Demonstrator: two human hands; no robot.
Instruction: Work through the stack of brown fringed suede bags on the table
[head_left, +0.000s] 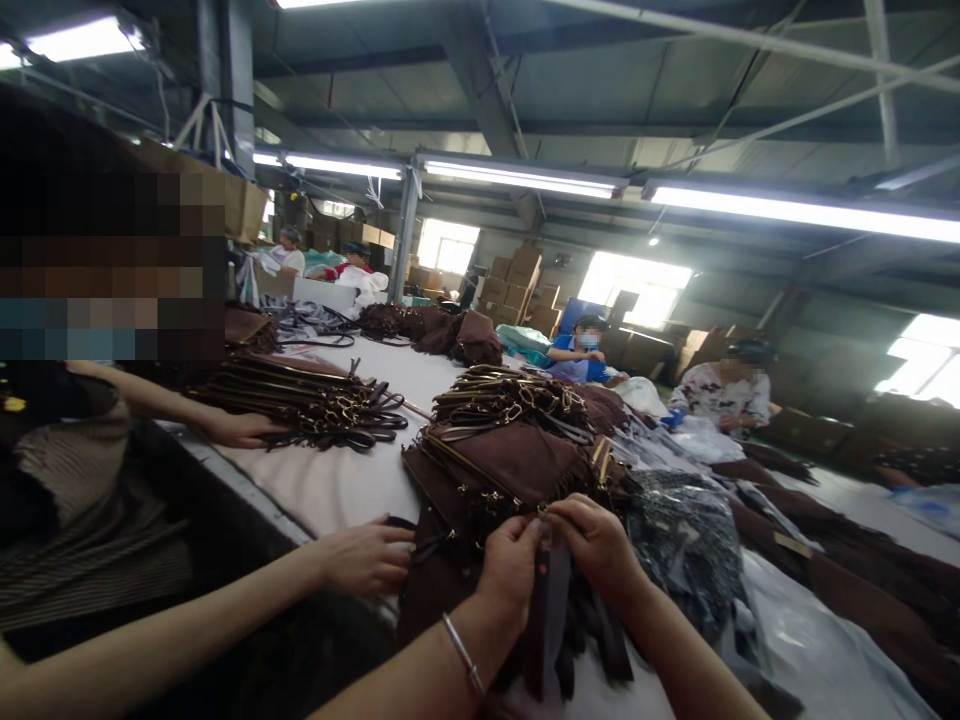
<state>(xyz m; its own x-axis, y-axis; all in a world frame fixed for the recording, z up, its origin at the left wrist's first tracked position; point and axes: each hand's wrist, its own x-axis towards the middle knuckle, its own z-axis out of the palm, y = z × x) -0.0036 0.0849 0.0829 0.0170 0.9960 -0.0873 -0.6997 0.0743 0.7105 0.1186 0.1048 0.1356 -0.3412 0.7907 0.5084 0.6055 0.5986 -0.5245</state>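
My left hand (512, 565), with a silver bangle at the wrist, pinches the top end of a dark brown strap (538, 640). A greyish translucent strip hangs alongside it. My right hand (596, 545) closes its fingertips on the same end, close to the left thumb; the small part between them is hidden. Just beyond both hands lies a stack of brown bags (495, 465) with gold zips and metal rings. More dark straps (611, 635) dangle below my right hand.
At left, a co-worker's hand (367, 555) reaches to the stack's edge, the other hand (244, 430) resting by another bag pile (300, 395). Clear plastic wrapping (690, 540) lies at right, with brown pieces (862, 580) beyond. Other people sit across the white table (337, 490).
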